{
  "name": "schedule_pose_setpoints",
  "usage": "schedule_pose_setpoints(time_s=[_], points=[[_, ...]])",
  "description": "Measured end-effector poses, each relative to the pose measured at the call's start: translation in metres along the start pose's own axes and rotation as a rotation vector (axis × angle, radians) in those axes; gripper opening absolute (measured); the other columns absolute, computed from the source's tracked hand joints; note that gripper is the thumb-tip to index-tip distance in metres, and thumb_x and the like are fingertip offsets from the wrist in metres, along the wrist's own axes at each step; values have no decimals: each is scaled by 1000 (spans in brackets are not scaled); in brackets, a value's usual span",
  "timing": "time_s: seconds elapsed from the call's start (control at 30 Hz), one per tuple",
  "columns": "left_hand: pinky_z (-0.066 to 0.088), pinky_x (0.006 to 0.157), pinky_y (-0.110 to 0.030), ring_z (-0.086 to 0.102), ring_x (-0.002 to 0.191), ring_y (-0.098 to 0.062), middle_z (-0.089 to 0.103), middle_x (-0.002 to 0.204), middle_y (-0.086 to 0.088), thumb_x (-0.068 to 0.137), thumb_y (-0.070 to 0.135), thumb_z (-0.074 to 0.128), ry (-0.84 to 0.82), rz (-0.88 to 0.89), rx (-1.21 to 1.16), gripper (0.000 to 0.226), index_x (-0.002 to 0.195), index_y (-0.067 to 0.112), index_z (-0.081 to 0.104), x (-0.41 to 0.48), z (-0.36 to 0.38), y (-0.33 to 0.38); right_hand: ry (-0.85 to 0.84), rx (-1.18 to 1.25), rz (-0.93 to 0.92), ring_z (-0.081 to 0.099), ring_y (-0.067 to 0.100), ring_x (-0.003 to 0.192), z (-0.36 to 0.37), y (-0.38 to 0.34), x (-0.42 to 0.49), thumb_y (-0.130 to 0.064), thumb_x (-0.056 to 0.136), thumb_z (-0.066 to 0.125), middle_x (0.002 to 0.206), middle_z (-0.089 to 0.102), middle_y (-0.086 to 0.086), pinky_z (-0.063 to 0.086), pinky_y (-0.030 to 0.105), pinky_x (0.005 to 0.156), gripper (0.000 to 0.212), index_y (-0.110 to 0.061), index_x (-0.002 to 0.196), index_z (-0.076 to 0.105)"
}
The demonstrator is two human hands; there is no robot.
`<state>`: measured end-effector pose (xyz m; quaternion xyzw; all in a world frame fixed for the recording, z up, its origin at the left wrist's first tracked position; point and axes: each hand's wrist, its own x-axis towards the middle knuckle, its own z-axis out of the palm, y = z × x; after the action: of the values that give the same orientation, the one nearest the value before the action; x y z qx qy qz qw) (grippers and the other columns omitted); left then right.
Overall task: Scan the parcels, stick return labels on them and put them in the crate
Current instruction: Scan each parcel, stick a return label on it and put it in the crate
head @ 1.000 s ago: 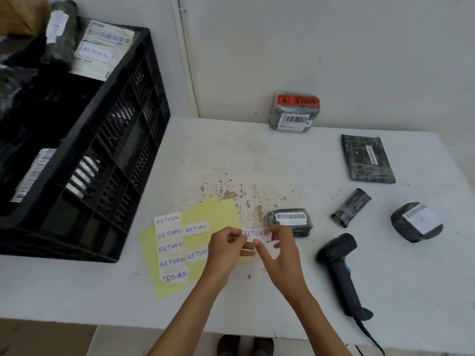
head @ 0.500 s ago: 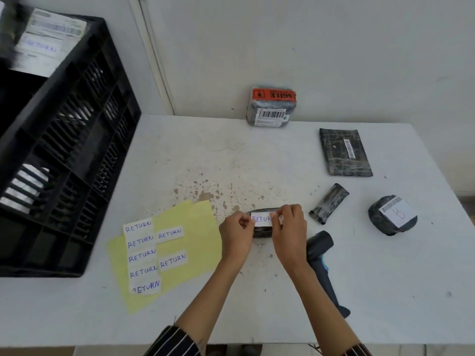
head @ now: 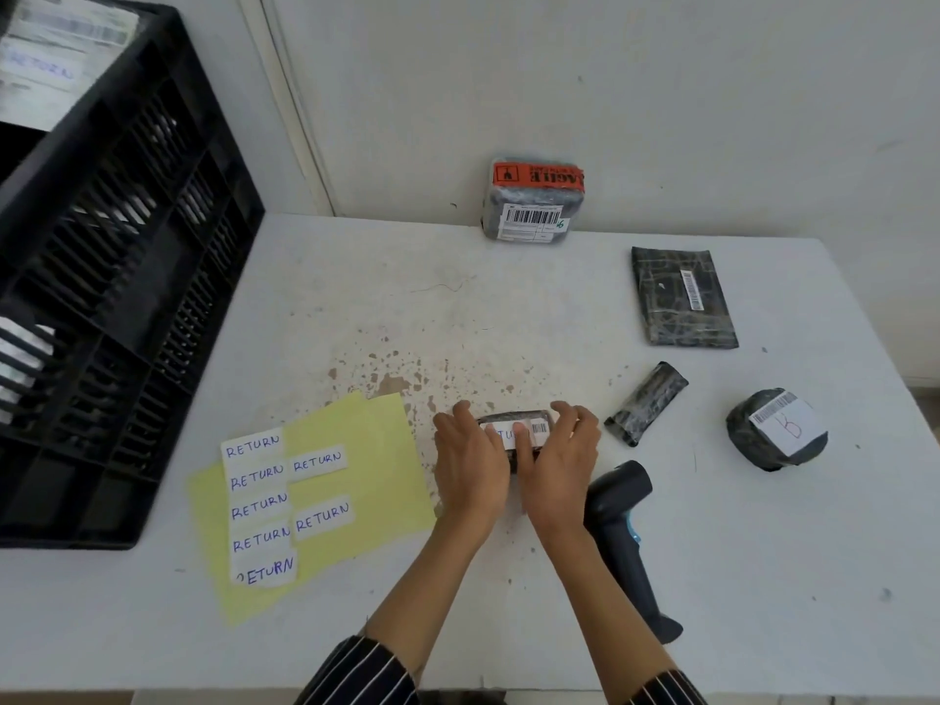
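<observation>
Clasping the small parcel (head: 513,416) between them, left hand (head: 468,463) and right hand (head: 559,463) press its return label (head: 497,428). It looks light and slick-wrapped; lift by both ends.

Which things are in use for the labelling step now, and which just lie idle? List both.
In use: left hand, right hand, small parcel, return label.
Idle: scanner, label sheet, crate, fragile parcel, flat parcel, rolled parcel, round parcel.

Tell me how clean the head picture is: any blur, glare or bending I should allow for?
Head view: soft, even light, no glare; the held parcel and the RETURN stickers are sharp; the labels in the crate, top left, are blurred; the wide lens slants the wall trim.
</observation>
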<state>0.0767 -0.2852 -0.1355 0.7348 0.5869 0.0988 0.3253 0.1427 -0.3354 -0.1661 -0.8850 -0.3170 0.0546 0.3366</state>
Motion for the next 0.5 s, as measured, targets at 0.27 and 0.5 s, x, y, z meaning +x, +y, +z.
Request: schedule_pose_setpoints(time_s=[0.27,0.5], points=[[51,63,-34,56,92,-26,38,115,-10,92,53,37,33,-29,-153,49,117,11,43,1,30,-16,-23,281,182,43,17,105,8,1,-5,-30,87,64,117,51,3,40,41,94,48,-12,125,42],[47,54,-27,55,79,-22,37,104,-6,100,34,31,88,-84,-227,30,102,8,48,6,37,-14,35,329,237,35,10,98,17,-2,2,-21,99,42,109,49,-2,40,39,91,20,-12,116,45]])
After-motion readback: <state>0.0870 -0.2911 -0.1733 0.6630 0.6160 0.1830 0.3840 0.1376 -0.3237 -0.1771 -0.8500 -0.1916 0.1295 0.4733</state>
